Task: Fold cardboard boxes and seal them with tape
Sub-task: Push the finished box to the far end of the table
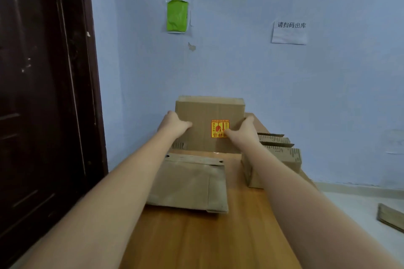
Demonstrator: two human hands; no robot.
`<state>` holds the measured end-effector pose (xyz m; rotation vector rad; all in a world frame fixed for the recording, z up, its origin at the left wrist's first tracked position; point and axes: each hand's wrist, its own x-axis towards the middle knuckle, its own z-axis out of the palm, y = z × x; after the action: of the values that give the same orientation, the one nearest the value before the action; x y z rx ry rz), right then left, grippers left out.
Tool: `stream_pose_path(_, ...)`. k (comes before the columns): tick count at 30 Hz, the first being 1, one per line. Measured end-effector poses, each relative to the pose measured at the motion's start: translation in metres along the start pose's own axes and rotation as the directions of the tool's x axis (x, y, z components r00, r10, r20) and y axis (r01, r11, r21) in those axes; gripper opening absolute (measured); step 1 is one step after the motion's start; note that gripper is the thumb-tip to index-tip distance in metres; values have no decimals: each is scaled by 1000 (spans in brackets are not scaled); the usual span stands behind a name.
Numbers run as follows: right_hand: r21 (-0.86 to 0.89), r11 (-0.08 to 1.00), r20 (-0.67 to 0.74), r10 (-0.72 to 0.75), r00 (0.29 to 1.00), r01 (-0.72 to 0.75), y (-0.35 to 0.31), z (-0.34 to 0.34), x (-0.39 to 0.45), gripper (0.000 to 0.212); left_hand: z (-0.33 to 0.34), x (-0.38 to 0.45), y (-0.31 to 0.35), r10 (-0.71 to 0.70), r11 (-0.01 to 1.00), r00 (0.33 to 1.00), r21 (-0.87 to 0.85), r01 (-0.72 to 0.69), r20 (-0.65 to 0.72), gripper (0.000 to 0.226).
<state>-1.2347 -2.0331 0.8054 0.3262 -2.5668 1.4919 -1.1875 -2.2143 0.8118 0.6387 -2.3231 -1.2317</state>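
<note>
Left hand (pixel 175 125) and right hand (pixel 242 130) on outstretched arms, each gripping a side of the cardboard box (pixel 208 124) at the tabletop's (pixel 207 240) far end by the wall, thumbs on its front face, flattened cardboard (pixel 190 183) lying nearer, folded boxes (pixel 277 155) stacked at right.

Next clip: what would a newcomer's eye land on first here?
Probably the two hands, left hand and right hand, gripping either side of an upright cardboard box with a red-and-yellow sticker at the far end of the wooden table. Next, the bright green patch on the blue wall above.
</note>
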Motion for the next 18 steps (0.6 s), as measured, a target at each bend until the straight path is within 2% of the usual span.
stream_pose_path(4,-23,1000,-133,-13,991,10,38,22,17,46,31,16,-28,7,987,1000,-163,-2,31,59)
stream_pose_path(7,35,999,-157,-30,987,36,50,33,39,46,51,34,-36,40,969,999,-243,-37,9,54)
stream_pose_path(12,185,980,-98,-60,993,77,68,55,75,65,69,65,-44,60,934,998,-353,-49,19,57)
stream_pose_path(18,326,945,43,3,999,-17,99,89,86,71,94,82,-77,24,903,999,-430,-9,29,59)
